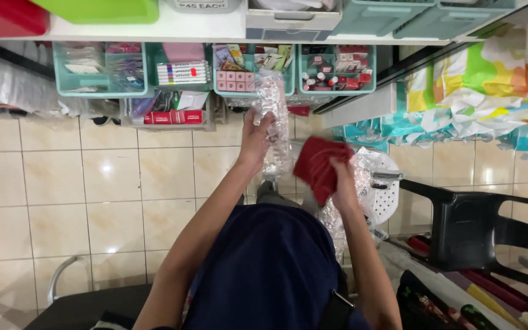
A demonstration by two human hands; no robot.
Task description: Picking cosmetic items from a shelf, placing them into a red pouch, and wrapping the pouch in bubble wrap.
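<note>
My left hand (255, 138) is raised in front of me and grips a long clear crinkled plastic wrap (274, 116) that stands upright between my hands. My right hand (341, 177) is closed on a dark red folded cloth (317, 166), held just right of the wrap. More clear plastic (332, 217) hangs below my right hand. My dark blue shirt fills the lower middle of the view.
Teal bins (99, 68) with markers, small boxes and bottles line a shelf ahead. A white perforated stool (387, 194) and a black plastic chair (465, 223) stand at right, with rolled paper (490, 299) beside them. Colourful bags (484, 98) hang at upper right. Beige floor tiles (80, 189) lie at left.
</note>
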